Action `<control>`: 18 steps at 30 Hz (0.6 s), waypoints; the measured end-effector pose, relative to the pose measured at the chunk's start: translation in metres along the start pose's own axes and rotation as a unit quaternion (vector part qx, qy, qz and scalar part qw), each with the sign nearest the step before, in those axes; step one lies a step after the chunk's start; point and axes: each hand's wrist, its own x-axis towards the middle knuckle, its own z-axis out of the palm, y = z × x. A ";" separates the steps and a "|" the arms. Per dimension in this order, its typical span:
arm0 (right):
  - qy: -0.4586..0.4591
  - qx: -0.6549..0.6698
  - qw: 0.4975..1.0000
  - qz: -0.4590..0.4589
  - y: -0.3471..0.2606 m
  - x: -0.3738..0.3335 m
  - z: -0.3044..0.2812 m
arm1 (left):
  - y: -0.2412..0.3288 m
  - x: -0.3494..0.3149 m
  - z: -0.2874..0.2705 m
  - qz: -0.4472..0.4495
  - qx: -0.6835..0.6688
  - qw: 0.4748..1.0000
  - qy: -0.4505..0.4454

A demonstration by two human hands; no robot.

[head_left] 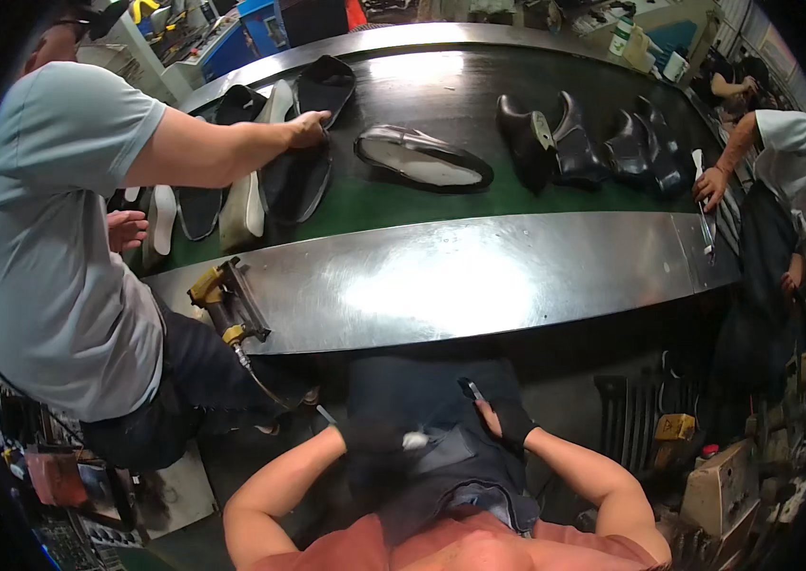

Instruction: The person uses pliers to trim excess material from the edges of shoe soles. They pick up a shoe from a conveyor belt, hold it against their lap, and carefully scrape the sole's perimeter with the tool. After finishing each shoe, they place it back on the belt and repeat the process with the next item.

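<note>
At my waist, in front of dark work clothes, my right hand (510,421) wears a dark fingerless glove. It is closed on a small dark-and-silver tool (471,389), whose exact kind I cannot make out. My left hand (370,434), also dark-gloved, is blurred against the clothing and its fingers do not show clearly. A pale thin strip (327,415) sticks out beside its wrist. Beyond both hands is the metal ledge (593,255) of a conveyor. On its green-black belt (374,205), a black shoe upper (422,158) lies with its pale underside up.
A yellow-and-black nail gun (230,303) with a hose rests on the ledge's left end. At left, a co-worker (70,219) reaches over black uppers and pale shoe lasts. Several black shoes (574,143) stand at right, near another person's hand (710,186). A machine (722,485) is at lower right.
</note>
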 end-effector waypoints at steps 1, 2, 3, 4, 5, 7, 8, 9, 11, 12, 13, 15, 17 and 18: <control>-0.082 -0.013 0.996 0.032 -0.010 0.001 -0.006 | 0.007 0.014 -0.026 -0.016 -0.055 0.998 0.004; -0.163 -0.026 0.984 0.062 -0.018 0.001 -0.010 | 0.007 0.027 -0.043 -0.033 -0.109 0.993 0.009; -0.115 0.009 0.993 0.039 -0.019 -0.006 -0.002 | -0.002 0.041 -0.047 0.003 -0.108 0.984 0.141; -0.046 0.031 0.998 0.011 -0.017 -0.010 -0.001 | 0.000 0.067 -0.074 -0.058 -0.063 0.984 0.157; -0.006 0.045 0.999 -0.010 -0.017 -0.012 -0.002 | -0.011 0.092 -0.099 -0.062 -0.047 0.975 0.207; 0.060 0.070 0.994 -0.065 -0.018 -0.012 0.002 | -0.071 0.144 -0.129 0.055 0.140 0.918 0.367; 0.026 0.069 0.996 -0.043 -0.017 -0.011 0.005 | -0.096 0.167 -0.154 0.041 0.202 0.903 0.377; -0.007 0.069 0.997 -0.018 -0.016 -0.010 0.005 | -0.109 0.189 -0.185 0.025 0.256 0.883 0.393; -0.052 0.072 0.996 0.013 -0.032 -0.005 0.000 | -0.142 0.209 -0.229 -0.024 0.334 0.856 0.394; -0.074 0.072 0.994 0.027 -0.040 -0.001 -0.001 | -0.166 0.215 -0.243 -0.052 0.355 0.850 0.385; -0.056 0.085 0.995 0.010 -0.043 0.003 0.000 | -0.192 0.221 -0.254 -0.081 0.336 0.865 0.364; -0.013 0.106 0.994 -0.014 -0.043 0.006 -0.003 | -0.216 0.236 -0.267 -0.130 0.287 0.893 0.321; -0.025 0.092 0.995 0.012 -0.038 0.012 -0.011 | -0.204 0.244 -0.261 -0.171 0.207 0.913 0.306; -0.032 0.088 0.995 0.025 -0.036 0.013 -0.011 | -0.188 0.241 -0.252 -0.191 0.169 0.921 0.294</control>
